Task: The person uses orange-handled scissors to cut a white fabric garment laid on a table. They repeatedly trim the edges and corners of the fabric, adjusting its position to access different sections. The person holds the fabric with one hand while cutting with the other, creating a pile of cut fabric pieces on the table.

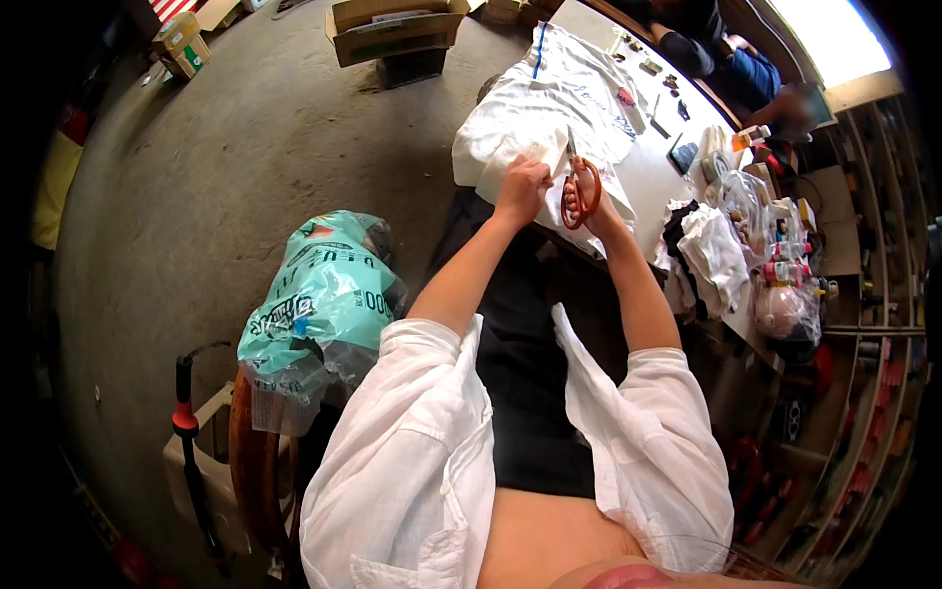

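Observation:
A white cloth (530, 98) with a blue strip and coloured script lies spread on a pale worktable (653, 142), its near part hanging over the edge. My left hand (525, 182) is closed in a pinch on the cloth, just left of the scissors. My right hand (587, 196) grips orange-handled scissors (579, 201), their blades pointing up the cloth beside my left fingers.
Small parts, folded garments (706, 245) and bagged items (785, 275) sit along the table's right. Shelving (873, 393) is beyond. At left are a green plastic bag (309, 290) on a wooden chair and cardboard boxes (392, 34). Another person (741, 74) sits across the table.

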The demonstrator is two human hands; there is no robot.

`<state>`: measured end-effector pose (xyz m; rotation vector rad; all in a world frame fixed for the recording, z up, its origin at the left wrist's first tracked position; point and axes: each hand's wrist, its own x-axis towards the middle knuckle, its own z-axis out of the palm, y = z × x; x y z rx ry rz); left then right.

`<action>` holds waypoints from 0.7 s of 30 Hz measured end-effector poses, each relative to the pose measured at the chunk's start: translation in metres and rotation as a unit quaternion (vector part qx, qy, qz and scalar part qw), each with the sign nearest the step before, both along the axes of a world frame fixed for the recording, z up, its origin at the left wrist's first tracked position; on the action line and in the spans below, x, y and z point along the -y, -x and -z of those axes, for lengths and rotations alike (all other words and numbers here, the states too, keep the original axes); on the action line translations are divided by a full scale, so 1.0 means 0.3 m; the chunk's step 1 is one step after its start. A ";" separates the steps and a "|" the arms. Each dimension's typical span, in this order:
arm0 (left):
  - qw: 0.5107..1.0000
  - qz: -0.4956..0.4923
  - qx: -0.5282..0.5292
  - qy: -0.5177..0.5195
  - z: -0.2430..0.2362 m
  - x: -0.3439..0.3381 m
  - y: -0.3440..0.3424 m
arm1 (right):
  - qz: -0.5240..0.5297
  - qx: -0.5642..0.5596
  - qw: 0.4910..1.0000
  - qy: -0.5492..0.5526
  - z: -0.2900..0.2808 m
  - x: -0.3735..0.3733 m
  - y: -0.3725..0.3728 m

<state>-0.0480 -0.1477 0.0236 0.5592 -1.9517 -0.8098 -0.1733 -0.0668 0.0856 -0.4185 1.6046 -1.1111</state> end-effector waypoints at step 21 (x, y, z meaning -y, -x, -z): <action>0.995 -0.067 0.040 0.062 -0.043 0.029 0.100 | -0.048 -0.089 0.995 -0.017 -0.040 -0.013 -0.046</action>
